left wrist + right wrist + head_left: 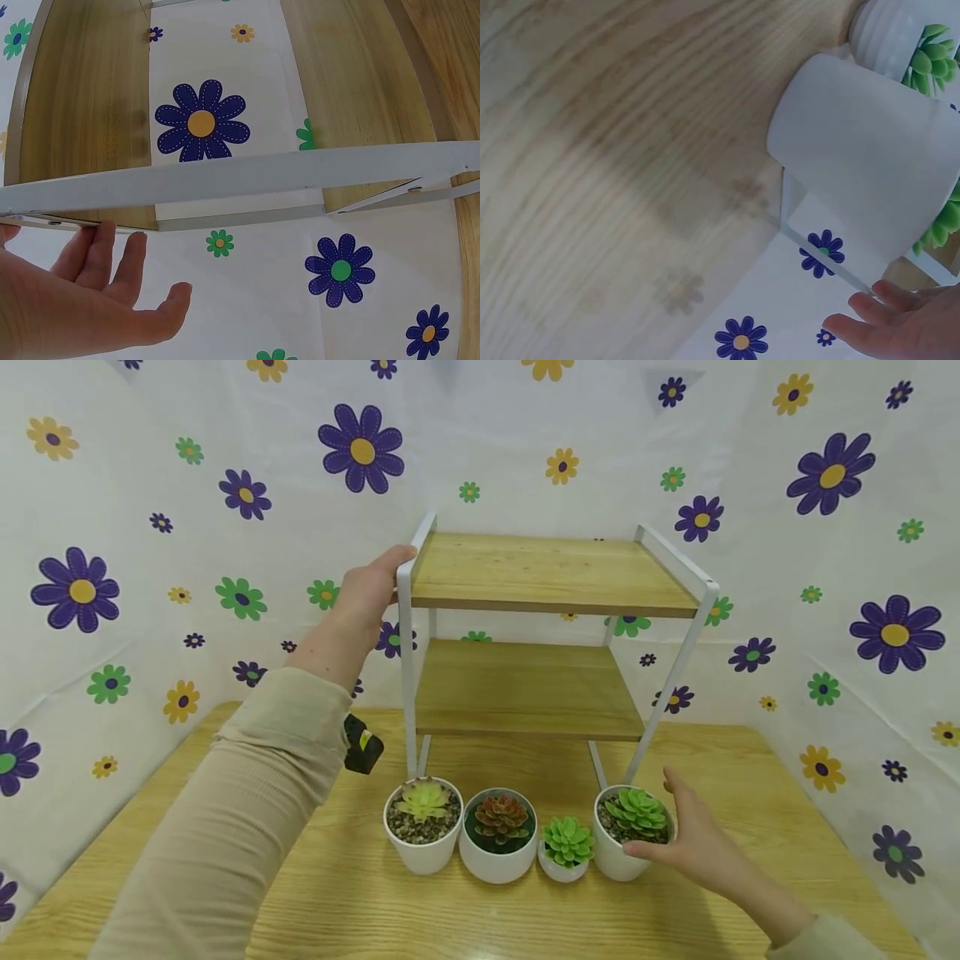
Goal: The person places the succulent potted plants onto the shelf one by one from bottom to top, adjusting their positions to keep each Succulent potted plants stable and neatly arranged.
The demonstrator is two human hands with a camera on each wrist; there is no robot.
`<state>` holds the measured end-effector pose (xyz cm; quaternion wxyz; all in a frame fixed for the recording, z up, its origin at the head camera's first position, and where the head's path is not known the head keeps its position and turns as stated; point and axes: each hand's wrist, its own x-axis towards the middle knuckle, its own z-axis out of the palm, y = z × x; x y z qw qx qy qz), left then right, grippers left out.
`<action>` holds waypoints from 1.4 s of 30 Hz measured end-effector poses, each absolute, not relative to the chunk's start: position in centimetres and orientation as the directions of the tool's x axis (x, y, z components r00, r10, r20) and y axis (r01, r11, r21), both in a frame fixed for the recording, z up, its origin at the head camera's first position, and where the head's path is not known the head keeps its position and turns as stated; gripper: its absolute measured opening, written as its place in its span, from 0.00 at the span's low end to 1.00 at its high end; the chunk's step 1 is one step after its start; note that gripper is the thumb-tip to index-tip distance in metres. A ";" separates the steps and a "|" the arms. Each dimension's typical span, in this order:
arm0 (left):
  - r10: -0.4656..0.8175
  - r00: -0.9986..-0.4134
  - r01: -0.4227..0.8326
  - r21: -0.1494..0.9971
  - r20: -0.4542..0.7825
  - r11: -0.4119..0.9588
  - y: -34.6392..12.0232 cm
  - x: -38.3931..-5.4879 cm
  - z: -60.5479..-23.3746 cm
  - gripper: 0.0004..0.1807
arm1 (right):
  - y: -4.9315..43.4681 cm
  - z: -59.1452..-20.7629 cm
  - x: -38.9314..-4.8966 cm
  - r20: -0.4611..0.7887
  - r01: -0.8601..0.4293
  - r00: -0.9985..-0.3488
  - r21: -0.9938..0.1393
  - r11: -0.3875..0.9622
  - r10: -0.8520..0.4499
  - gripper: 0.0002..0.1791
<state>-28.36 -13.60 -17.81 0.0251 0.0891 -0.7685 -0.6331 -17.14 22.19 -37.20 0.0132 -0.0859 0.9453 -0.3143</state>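
A two-tier wooden shelf rack (555, 572) with a white metal frame stands on the table. At its upper left side frame, my left hand (371, 593) grips the rail near the top board; in the left wrist view the other fingers (127, 266) lie loosely bent below the grey-white bar (225, 184). My right hand (701, 843) is spread around the rightmost white pot (618, 862), which holds a green succulent (636, 811). Its thumb is at the pot's front rim, and the fingers (862, 319) are beside the pot (855, 142); whether they touch is unclear.
Left of that pot stand a small white pot with a bright green succulent (567, 841), a round white bowl (498, 865) with a reddish succulent, and a white pot (425, 857) with a yellow-green one. Flower-printed cloth (480, 435) surrounds the wooden table (360, 893).
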 end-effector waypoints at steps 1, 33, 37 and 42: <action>-0.169 -0.983 -0.105 0.977 -0.074 0.183 -13.6 -28.3 -17.8 0.36 | 22.2 -37.4 -17.1 0.029 -0.153 -0.985 -0.599 0.786 -0.170 0.65; -0.192 -0.976 -0.136 0.974 -0.101 0.179 -13.5 -28.4 -17.7 0.32 | 22.6 -40.7 -17.5 0.015 -0.136 -0.985 -0.668 0.732 -0.170 0.58; -0.189 -0.977 -0.129 0.974 -0.093 0.187 -13.5 -28.4 -17.7 0.31 | 22.4 -40.7 -17.6 0.004 -0.113 -0.989 -0.657 0.745 -0.146 0.56; -0.192 -0.977 -0.131 0.971 -0.092 0.199 -13.5 -28.4 -17.7 0.33 | 22.4 -40.7 -17.6 0.024 -0.110 -0.992 -0.663 0.740 -0.125 0.55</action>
